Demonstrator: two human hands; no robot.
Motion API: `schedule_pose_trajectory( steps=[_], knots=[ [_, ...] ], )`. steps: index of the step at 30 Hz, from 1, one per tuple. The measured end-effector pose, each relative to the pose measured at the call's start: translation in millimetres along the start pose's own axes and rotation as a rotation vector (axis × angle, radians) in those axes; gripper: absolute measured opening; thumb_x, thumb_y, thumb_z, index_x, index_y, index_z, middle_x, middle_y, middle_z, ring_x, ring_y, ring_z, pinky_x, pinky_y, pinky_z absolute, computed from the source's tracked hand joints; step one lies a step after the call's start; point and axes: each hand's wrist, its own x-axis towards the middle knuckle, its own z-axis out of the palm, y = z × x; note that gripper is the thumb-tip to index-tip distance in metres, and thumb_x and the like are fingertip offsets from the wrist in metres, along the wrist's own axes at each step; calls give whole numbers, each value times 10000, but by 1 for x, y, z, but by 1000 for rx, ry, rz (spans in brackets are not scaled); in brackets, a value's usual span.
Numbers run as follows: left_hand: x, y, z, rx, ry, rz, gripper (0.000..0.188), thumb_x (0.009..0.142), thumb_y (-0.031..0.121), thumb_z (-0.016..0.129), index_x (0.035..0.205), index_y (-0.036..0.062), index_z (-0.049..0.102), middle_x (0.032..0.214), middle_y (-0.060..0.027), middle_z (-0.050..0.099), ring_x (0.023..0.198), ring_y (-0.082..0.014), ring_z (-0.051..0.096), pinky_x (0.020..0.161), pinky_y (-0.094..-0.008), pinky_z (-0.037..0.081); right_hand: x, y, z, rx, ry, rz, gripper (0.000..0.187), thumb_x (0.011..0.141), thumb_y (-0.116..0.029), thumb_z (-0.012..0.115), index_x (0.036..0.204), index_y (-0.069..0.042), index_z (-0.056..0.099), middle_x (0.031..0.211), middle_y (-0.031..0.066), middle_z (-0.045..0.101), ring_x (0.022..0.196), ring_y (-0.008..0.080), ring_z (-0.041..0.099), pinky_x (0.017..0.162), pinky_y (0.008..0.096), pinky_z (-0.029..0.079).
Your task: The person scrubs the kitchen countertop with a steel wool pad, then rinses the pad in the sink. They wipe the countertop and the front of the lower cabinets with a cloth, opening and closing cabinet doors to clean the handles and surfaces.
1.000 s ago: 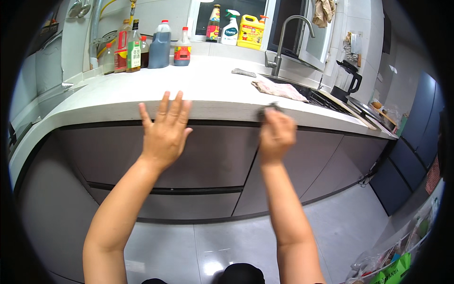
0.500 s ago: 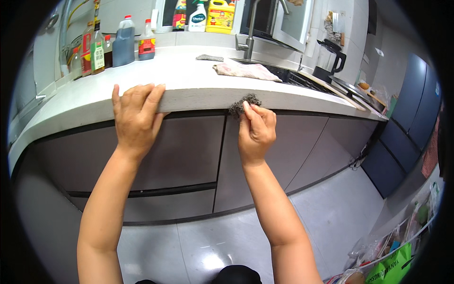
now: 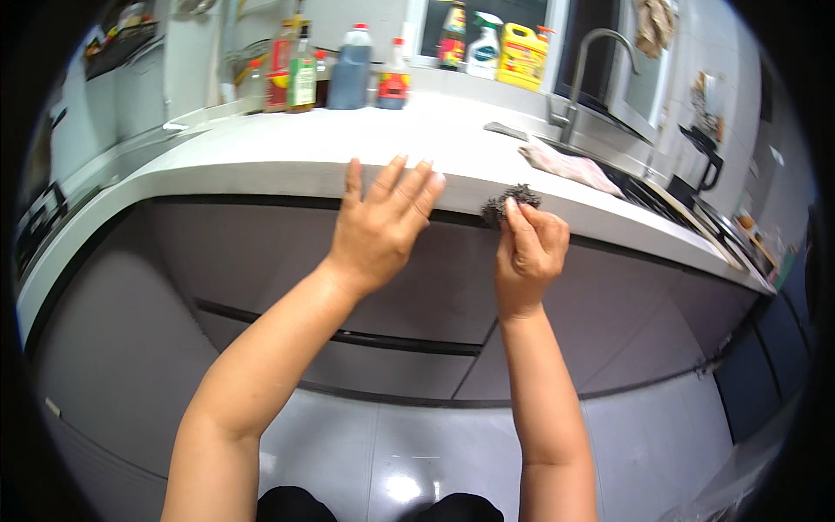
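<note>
My right hand (image 3: 532, 250) pinches a dark, curly steel wool scourer (image 3: 511, 205) between thumb and fingers. The scourer rests against the front edge of a white countertop (image 3: 291, 179), at the edge's lower part. To the left, my left hand (image 3: 376, 230) is open with fingers apart, its fingertips over that same front edge; whether they press on it I cannot tell. A pinkish-white cloth (image 3: 570, 167) lies on the counter just beyond my right hand, beside the sink.
Several sauce bottles (image 3: 348, 74) stand at the back of the counter. A spray bottle (image 3: 484, 50) and a yellow jug (image 3: 520, 59) are on the windowsill. A tap (image 3: 574, 100) rises behind the cloth. Grey cabinet doors (image 3: 400, 278) run below the edge, above a tiled floor (image 3: 391, 452).
The view has turned left, so the counter appears further right. My right hand with the scourer has moved left along the edge, closer to my left hand. My left hand's fingers have loosened and spread.
</note>
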Motion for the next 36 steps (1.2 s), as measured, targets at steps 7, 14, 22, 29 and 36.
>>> schedule_pose_trajectory(
  steps=[7,14,22,29,36],
  knots=[
    [-84,-85,-61,265,-268,-32,731,798,245,715,1456,103,430,1580,-64,304,1483,-290,212,1149,-632,-48,18,-87,66,57,-26,-171,202,757,-40,743,948,-106,745,914,14,662,869,226,607,755,340,466],
    [-119,-154,-118,294,-466,-180,799,805,346,727,1472,67,385,1600,-73,239,1461,-311,238,1075,-731,122,29,-179,125,128,-77,-319,200,748,-42,693,940,-83,734,920,10,667,876,220,611,752,348,470],
    [-136,-185,-143,161,-517,-223,845,788,330,755,1475,42,358,1594,-94,232,1453,-324,241,1061,-731,217,32,-203,131,164,-217,-501,225,731,-60,660,949,-45,715,981,28,651,936,223,605,790,363,474],
    [-147,-202,-158,138,-498,-309,862,780,319,768,1475,29,349,1590,-106,240,1460,-318,233,1073,-724,210,45,-261,168,250,-305,-601,237,755,-99,630,973,-46,706,1007,27,636,969,217,591,819,355,470],
    [-179,-234,-189,203,-507,-337,868,776,303,773,1478,26,343,1583,-116,252,1456,-333,240,1071,-727,206,32,-276,181,262,-263,-550,224,744,-81,660,960,-47,712,998,26,652,946,210,603,806,358,472]
  ],
)
